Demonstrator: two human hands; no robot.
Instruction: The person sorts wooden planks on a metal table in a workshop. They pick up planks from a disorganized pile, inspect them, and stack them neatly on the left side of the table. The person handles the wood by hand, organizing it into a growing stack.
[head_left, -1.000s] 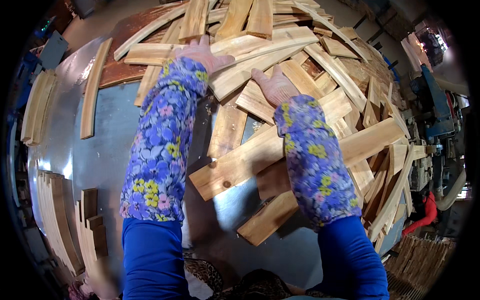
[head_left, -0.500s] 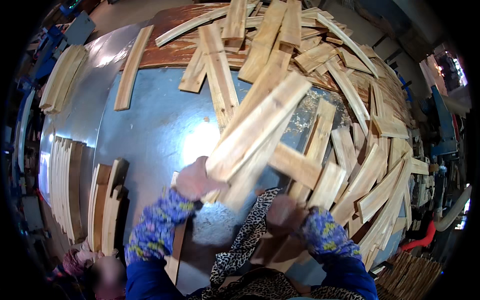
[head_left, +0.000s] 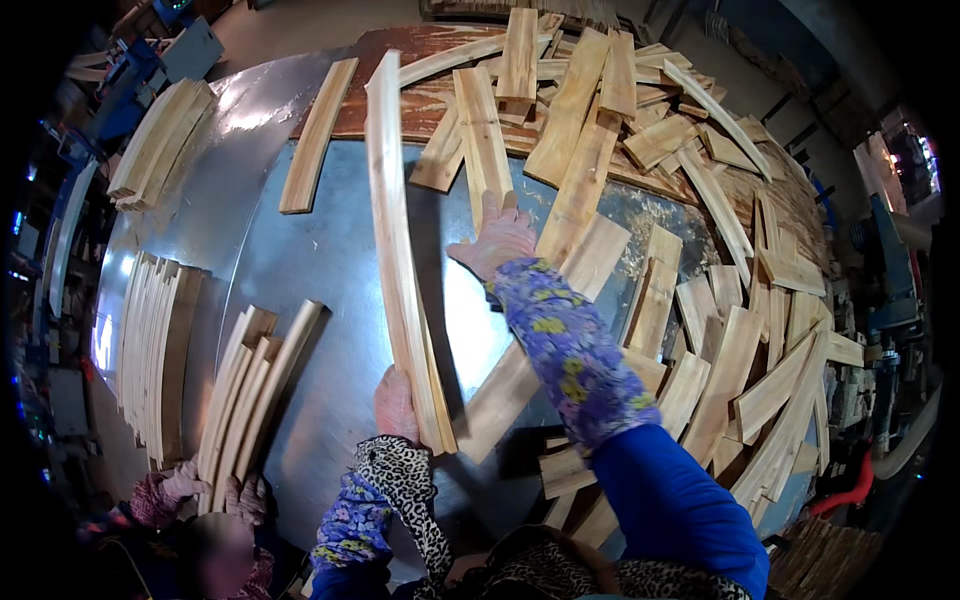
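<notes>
My left hand (head_left: 398,408) is wrapped round the near end of long wooden boards (head_left: 392,220), seen mostly edge-on; they look like two pressed together. They point away from me across the blue-grey metal table (head_left: 330,260). My right hand (head_left: 497,240) is stretched forward with fingers spread, over the near end of a knotted board (head_left: 480,130). Whether its fingers press on that board I cannot tell. Just under my right forearm lies a pale board (head_left: 505,400), slanting toward me.
A jumbled heap of boards (head_left: 570,110) covers the far side and right. Neat stacks (head_left: 150,350) stand on the left. At the lower left, a co-worker's gloved hands (head_left: 185,482) hold several boards (head_left: 245,390). A single board (head_left: 318,135) lies at the far left.
My left hand has swung its boards from a rightward slant to nearly straight ahead, edge up. My right hand has reached from near my body far forward. The co-worker's boards have shifted.
</notes>
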